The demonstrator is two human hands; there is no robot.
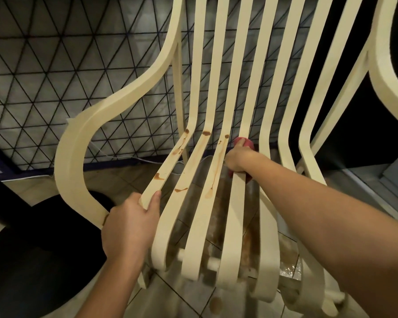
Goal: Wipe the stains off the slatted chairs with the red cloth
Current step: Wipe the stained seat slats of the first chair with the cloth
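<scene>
Your right hand point(238, 160) clamps the red cloth point(245, 143), likely soft, round a seat slat point(236, 203); your left hand point(129, 223) grips the rigid chair point(71, 157) at its front-left corner.

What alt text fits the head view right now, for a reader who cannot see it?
A person's right hand holds a red cloth on a middle slat of a cream slatted chair, while the left hand grips the front of the leftmost slat. Brown stains streak the three slats left of the cloth.

One chair point(237, 88), one cloth point(242, 141), two hands point(129, 223) point(237, 159)
</scene>
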